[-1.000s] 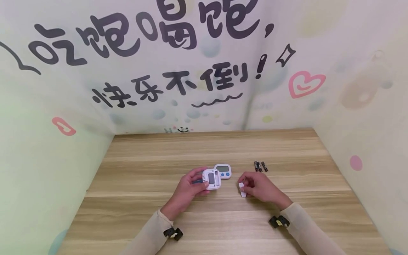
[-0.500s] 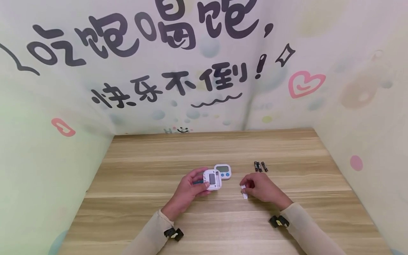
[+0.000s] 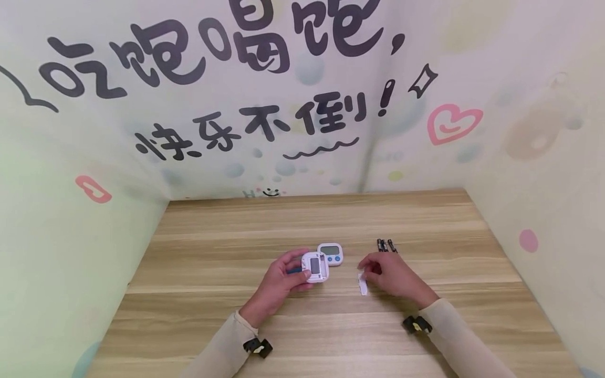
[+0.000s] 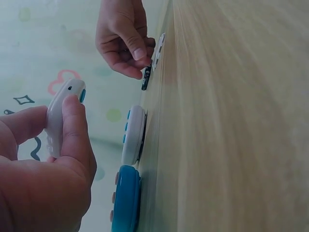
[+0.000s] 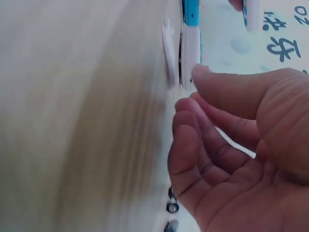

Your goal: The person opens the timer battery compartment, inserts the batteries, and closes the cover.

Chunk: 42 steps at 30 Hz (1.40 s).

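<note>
My left hand (image 3: 279, 281) grips a white digital timer (image 3: 314, 266) between thumb and fingers, its back turned up and its battery compartment uncovered. In the left wrist view this timer (image 4: 60, 116) is held up off the table. On the wood lies a thin white battery cover (image 3: 363, 284), right by the fingertips of my right hand (image 3: 392, 273). The right wrist view shows that hand (image 5: 231, 140) with fingers loosely bent and nothing between them, apart from the cover (image 5: 168, 53).
A second white timer (image 3: 330, 253) lies screen up behind the held one. A blue timer (image 4: 126, 198) sits beside it, mostly hidden under my left hand in the head view. Several small black batteries (image 3: 385, 245) lie beyond my right hand. Walls stand behind and at both sides.
My right hand has set the white battery cover down on the table, let go of it and moved slightly up and away. The left hand keeps its hold on the timer.
</note>
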{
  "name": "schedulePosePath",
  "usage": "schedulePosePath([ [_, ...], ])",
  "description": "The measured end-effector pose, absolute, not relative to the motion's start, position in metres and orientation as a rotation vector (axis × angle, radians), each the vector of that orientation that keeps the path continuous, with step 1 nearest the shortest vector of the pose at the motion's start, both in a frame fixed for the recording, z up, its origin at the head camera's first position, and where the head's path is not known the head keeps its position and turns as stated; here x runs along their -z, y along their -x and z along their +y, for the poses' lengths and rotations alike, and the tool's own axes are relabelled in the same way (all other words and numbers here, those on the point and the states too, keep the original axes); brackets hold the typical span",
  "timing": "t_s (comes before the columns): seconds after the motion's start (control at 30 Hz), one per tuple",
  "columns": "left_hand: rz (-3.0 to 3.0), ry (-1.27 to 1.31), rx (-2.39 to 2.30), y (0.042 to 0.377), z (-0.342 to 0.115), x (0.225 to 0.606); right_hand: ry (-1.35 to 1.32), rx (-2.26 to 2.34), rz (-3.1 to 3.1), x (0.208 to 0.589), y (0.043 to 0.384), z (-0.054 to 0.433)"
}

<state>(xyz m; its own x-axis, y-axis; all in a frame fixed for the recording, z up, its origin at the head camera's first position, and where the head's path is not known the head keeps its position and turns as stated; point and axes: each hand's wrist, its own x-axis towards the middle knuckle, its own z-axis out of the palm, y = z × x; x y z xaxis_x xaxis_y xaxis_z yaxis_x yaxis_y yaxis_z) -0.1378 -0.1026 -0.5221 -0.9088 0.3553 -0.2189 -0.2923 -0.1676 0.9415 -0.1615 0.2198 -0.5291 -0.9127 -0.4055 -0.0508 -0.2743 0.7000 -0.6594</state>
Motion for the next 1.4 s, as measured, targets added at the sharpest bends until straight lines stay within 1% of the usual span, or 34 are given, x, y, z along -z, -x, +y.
schedulePosePath([
  [0.17, 1.694, -0.06, -2.112, 0.137, -0.103, 0.522, 0.525, 1.044, 2.776, 0.526, 0.168, 0.232],
  [0.37, 1.699, -0.06, -2.104, 0.137, -0.103, 0.522, 0.559, 1.104, 2.903, 0.519, 0.179, 0.251],
  [0.53, 1.702, -0.065, -2.107, 0.138, -0.104, 0.523, 0.488, 1.119, 2.942, 0.515, 0.189, 0.266],
  [0.93, 1.696, -0.053, -2.101, 0.138, -0.105, 0.521, 0.388, 0.976, 2.923, 0.526, 0.199, 0.289],
  [1.07, 1.697, -0.058, -2.099, 0.137, -0.106, 0.52, 0.394, 0.938, 2.879, 0.526, 0.199, 0.292],
  [1.4, 1.687, -0.052, -2.101, 0.136, -0.107, 0.52, 0.546, 0.819, 2.822, 0.538, 0.207, 0.299],
])
